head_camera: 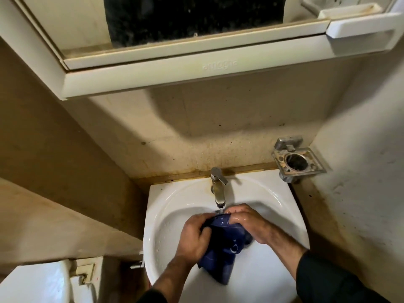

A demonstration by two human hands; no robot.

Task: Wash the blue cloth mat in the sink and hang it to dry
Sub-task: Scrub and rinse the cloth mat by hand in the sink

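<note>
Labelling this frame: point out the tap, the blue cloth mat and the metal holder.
tap (217,189), head view, on its spout.
blue cloth mat (220,259), head view, on its hanging lower fold.
metal holder (298,160), head view, on its square rim.

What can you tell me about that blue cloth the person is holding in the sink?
The blue cloth mat is dark blue fabric with a few small white marks, looks wet, and is bunched and folded, not spread flat. It sits over the white sink bowl, its top edge just under the tap, where a thin stream of water falls. The left hand grips its left side and the right hand curls over its upper right. Its lower end trails toward the sink's near rim.
</note>
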